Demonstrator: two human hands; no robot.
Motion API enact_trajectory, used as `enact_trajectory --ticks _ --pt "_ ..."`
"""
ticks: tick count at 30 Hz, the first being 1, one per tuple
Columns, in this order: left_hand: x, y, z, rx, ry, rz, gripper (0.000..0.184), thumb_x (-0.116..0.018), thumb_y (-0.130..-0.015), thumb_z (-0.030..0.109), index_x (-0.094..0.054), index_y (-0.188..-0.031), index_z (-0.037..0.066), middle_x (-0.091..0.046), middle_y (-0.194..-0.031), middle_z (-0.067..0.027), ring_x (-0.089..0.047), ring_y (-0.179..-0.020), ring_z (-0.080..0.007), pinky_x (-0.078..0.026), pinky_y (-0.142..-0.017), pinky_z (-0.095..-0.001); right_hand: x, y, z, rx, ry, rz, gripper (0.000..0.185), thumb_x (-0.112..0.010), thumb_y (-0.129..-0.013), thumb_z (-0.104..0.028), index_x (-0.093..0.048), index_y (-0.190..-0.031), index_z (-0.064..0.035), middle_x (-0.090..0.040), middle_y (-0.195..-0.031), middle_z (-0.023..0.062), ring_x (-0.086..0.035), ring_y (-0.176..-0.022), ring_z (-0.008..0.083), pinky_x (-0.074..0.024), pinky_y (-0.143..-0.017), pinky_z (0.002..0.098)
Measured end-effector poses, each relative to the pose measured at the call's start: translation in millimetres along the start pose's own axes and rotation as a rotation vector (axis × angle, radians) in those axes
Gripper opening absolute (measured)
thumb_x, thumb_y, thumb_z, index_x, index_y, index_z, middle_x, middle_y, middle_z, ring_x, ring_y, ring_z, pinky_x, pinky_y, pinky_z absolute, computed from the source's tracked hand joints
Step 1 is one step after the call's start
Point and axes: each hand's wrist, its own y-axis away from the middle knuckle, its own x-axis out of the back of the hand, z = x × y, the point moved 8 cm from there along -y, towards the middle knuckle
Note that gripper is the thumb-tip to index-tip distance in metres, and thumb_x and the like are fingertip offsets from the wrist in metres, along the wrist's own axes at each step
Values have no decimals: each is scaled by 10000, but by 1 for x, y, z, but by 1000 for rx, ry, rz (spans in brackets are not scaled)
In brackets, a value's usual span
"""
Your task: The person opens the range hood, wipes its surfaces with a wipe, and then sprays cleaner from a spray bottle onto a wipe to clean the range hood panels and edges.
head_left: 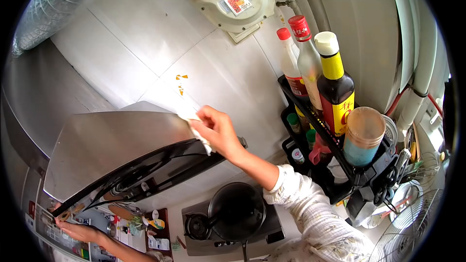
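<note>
My right hand is closed on a white cloth, pressed against the right end of the range hood, a metal body with a dark glossy front. At the lower left, my left hand is by the hood's lower left corner; its fingers are small and partly cut off by the dark edge of the view, so their grip is unclear. Below the hood, a black wok sits on the stove.
A black rack at the right holds sauce bottles, with a dark yellow-labelled bottle and a cloudy jar. A gas meter hangs on the tiled wall. A silver duct runs at the upper left. A wire fan guard stands lower right.
</note>
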Motion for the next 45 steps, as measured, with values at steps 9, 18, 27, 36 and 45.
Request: enact_trajectory --ticks 9,18,27,36,45 --pt "-4 2 12 24 15 -3 541 -249 -1007 393 -542 -1149 -38 -574 -1134 -157 -541 -1046 -259 -390 -949 -363 -31 -2 -80 133 -61 3 91 -621 -839 -64 -557 -802 -10 -489 -642 -44 -408 -575 15 -337 -495 197" --pt "-8 1 18 -39 54 -53 534 -235 -1010 374 -551 -1100 -46 -583 -1071 -162 -555 -997 -253 -407 -929 -371 -19 -4 -57 73 24 -3 92 -627 -837 -62 -560 -795 -14 -498 -635 -46 -423 -578 10 -329 -498 189" --pt "-8 0 27 -81 118 -105 474 -282 -1009 354 -552 -1071 -32 -574 -1054 -137 -548 -990 -228 -389 -935 -352 -75 8 -217 574 -136 -55 90 -626 -805 -48 -544 -791 -12 -499 -605 -23 -426 -542 37 -341 -476 213" --pt "-9 0 44 -144 131 -116 433 -287 -1010 304 -539 -1052 -46 -576 -1041 -144 -560 -958 -228 -383 -923 -338 -56 -13 -148 350 -4 38 122 -638 -788 -80 -556 -762 6 -554 -578 90 -506 -499 146 -403 -475 292" --pt "-7 -2 50 -131 165 -141 402 -299 -1005 280 -548 -1059 -32 -598 -1013 -147 -564 -958 -240 -372 -931 -348 -67 28 -216 522 -15 -27 130 -627 -782 -77 -525 -759 1 -546 -598 118 -516 -502 193 -398 -477 311"
